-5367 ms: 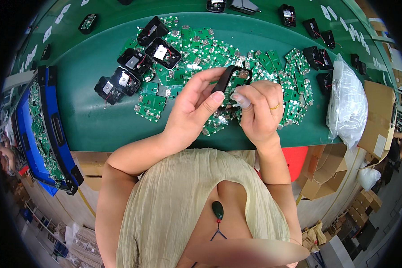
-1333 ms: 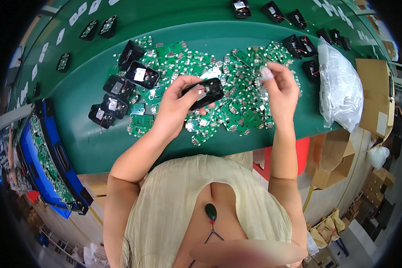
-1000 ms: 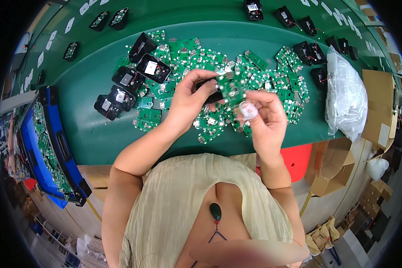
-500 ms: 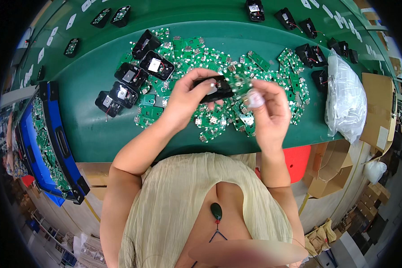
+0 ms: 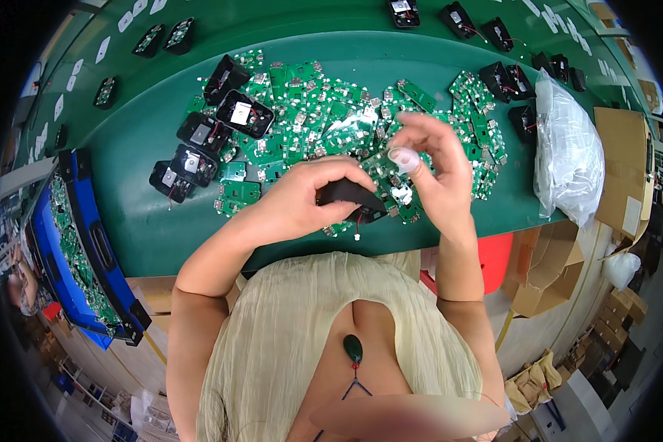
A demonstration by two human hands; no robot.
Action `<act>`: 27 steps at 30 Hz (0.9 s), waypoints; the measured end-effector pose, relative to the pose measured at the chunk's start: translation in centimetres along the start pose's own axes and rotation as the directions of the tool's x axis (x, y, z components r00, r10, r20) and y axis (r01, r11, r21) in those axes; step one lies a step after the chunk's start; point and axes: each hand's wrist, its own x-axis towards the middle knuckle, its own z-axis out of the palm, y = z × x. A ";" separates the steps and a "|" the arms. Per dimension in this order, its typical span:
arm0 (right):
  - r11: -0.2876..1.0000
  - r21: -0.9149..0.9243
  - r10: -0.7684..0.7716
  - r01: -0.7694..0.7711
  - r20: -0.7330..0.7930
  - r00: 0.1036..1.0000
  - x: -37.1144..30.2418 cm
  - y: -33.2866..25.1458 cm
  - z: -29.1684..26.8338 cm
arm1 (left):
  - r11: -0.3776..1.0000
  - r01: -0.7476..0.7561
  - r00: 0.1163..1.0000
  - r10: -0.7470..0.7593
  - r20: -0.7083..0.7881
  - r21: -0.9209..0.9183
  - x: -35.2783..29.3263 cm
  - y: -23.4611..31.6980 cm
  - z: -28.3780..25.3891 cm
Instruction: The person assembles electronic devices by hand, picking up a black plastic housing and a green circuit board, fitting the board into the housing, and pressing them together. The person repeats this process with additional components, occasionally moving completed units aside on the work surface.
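My left hand [image 5: 313,193] is closed around a black plastic housing [image 5: 344,193], tilted with its outer wall up. A thin red wire with a small white connector [image 5: 357,236] hangs from its near side. To the right, my right hand [image 5: 440,166] is raised with fingers curved and apart, and no object shows in its grip. Its thumb wears a whitish cover [image 5: 403,159]. Close by the thumb is a green circuit board [image 5: 379,171]; whether it touches the hand I cannot tell. A wide heap of green circuit boards [image 5: 295,110] spreads beneath and beyond both hands.
Several black housings [image 5: 244,113] cluster left of the heap; more [image 5: 497,79] stand at the back right. A blue crate [image 5: 99,239] of boards is at the left. A clear plastic bag [image 5: 567,151] and cardboard box [image 5: 622,166] sit right, above a red bin [image 5: 495,261].
My left hand has brought the housing nearer and tipped it over, so its wire now hangs down. The board raised between my right fingers is no longer held up there; those fingers have spread.
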 end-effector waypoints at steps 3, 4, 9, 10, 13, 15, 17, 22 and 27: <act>0.948 0.250 0.220 -0.195 -0.075 0.973 -0.7 1.1 0.4 | 0.934 0.105 0.988 -0.137 -0.072 -0.342 0.1 0.8 0.3; 0.872 0.374 0.342 -0.315 -0.007 0.940 -1.4 1.3 0.6 | 0.926 0.114 0.985 -0.152 -0.079 -0.360 0.1 0.9 0.2; 0.880 0.397 0.271 -0.260 0.031 0.962 -2.3 2.5 1.4 | 0.931 0.079 0.981 -0.136 -0.138 -0.355 0.5 0.3 0.8; 0.909 0.374 0.203 -0.185 -0.009 0.979 -2.3 2.7 1.5 | 0.926 0.122 0.973 -0.183 -0.141 -0.358 0.7 0.3 0.8; 0.909 0.412 0.155 -0.055 -0.212 0.965 -1.9 3.0 1.8 | 0.898 0.042 0.972 -0.138 -0.189 -0.439 1.3 -0.2 1.4; 0.937 0.344 0.169 -0.062 -0.290 0.942 -1.7 3.2 0.6 | 0.855 0.063 0.942 -0.220 -0.252 -0.514 2.0 -0.5 1.2; 0.969 0.243 0.129 -0.051 -0.317 0.940 -2.0 2.1 0.1 | 0.874 0.062 0.886 -0.270 -0.377 -0.482 2.3 -1.0 0.9; 0.976 0.217 0.074 -0.031 -0.195 0.978 -2.4 -0.9 1.4 | 0.879 0.062 0.843 -0.299 -0.447 -0.472 2.3 -1.4 0.8; 0.971 0.230 -0.036 0.065 -0.128 0.991 -2.3 -1.0 3.0 | 0.920 0.017 0.837 -0.228 -0.498 -0.391 2.3 -1.2 1.2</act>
